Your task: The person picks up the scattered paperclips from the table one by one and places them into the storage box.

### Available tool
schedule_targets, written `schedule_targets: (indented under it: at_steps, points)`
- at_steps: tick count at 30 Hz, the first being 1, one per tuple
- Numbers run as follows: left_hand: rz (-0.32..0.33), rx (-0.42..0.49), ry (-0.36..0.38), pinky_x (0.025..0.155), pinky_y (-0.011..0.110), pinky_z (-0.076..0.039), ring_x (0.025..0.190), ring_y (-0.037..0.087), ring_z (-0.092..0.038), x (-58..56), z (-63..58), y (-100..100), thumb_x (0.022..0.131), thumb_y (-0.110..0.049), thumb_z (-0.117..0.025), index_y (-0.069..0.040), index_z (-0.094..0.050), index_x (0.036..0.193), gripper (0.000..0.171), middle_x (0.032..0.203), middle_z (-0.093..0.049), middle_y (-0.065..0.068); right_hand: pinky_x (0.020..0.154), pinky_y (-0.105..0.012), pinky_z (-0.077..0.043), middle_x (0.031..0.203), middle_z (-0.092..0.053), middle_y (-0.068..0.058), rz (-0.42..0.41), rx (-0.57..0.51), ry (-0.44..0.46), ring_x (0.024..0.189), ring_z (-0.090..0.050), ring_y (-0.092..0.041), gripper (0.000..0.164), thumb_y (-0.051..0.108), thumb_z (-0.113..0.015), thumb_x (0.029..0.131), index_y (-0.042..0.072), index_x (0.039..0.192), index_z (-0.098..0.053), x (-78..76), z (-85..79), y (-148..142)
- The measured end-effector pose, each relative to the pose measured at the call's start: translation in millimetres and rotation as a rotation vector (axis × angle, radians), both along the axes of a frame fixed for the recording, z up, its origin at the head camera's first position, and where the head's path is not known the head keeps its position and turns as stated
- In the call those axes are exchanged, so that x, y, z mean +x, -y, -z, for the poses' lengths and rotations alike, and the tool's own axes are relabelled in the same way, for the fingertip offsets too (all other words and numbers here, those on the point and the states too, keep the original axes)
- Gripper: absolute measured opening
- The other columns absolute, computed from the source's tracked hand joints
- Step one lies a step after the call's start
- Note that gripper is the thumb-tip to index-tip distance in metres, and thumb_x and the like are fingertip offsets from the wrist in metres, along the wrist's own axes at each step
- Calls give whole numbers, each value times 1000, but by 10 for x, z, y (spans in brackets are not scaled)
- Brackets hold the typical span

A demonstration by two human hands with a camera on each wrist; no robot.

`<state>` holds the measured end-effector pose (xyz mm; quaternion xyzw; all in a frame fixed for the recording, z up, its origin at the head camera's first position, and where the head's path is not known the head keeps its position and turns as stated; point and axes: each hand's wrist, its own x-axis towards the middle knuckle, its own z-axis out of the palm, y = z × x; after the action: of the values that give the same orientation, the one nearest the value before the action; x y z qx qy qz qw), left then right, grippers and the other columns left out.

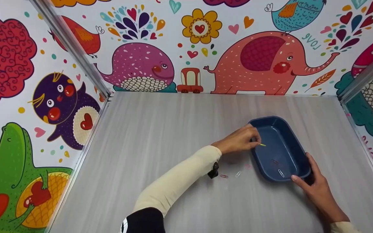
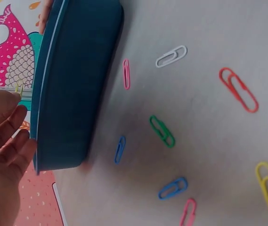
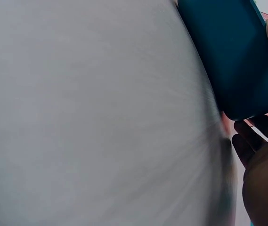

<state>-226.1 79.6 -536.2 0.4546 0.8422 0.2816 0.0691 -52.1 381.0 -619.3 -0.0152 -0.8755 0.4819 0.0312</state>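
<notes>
In the head view my left hand (image 1: 242, 139) reaches over the left rim of a dark blue plastic tub (image 1: 270, 142). Its thumb and fingertip pinch a yellow paper clip (image 1: 262, 145) above the tub's inside; the left wrist view shows this clip (image 2: 19, 86) at the fingertips too. My right hand (image 1: 317, 186) grips the tub's near right corner, thumb at the rim and fingers round the outer side. Inside the tub lie a white paper clip (image 1: 281, 173) and a dark reddish paper clip (image 1: 275, 161).
Left of the tub, loose paper clips lie on the table: a red one (image 1: 224, 176), a white one (image 1: 238, 174), a pink one (image 1: 248, 166). The left wrist view shows several more, including a green one (image 2: 162, 131). Printed cartoon walls (image 1: 199, 58) border the table.
</notes>
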Motion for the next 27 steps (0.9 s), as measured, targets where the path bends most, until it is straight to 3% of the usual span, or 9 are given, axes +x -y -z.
schedule_targets:
  at_steps: [7,17,20,23,25,27]
  points:
    - [29,-104,-74,98,17,-41,111,13,-54,-75,-20,-139,108,-17,-73,-13,-85,110,13,111,-76,-3,105,0,-17,180,-14,-29,3,21,7,158,-24,-56,105,20,-80,104,26,179,-8,11,-34,15]
    - [74,-218,-62,93,18,-40,108,11,-50,-137,-95,-380,108,-18,-71,-15,-84,112,14,112,-74,-6,107,-2,-15,180,-15,-29,8,13,-1,159,-23,-56,103,21,-79,104,26,179,-8,6,-47,29]
    - [93,-214,-67,92,18,-40,105,11,-51,-156,-105,-430,109,-17,-71,-15,-85,111,14,110,-76,-7,106,0,-18,178,-19,-31,5,16,-27,163,-23,-20,104,16,-80,103,25,179,-10,10,-28,26]
    - [117,-197,-76,92,18,-40,102,10,-53,-172,-106,-465,108,-15,-70,-14,-85,108,15,106,-77,-7,105,0,-21,176,-23,-32,8,19,-46,146,-26,10,104,11,-81,101,22,179,-13,18,-12,24]
    - [121,-198,-61,91,18,-39,101,10,-52,-182,-108,-490,109,-15,-69,-13,-85,107,16,105,-77,-8,103,1,-22,176,-22,-32,6,18,-36,151,-27,1,104,12,-81,101,22,179,-12,19,-9,22]
    - [124,-207,-50,92,18,-39,101,10,-52,-197,-111,-515,109,-14,-69,-12,-85,105,17,102,-76,-8,102,1,-22,177,-22,-32,8,19,-24,157,-30,-19,105,12,-81,101,23,179,-12,17,-11,21]
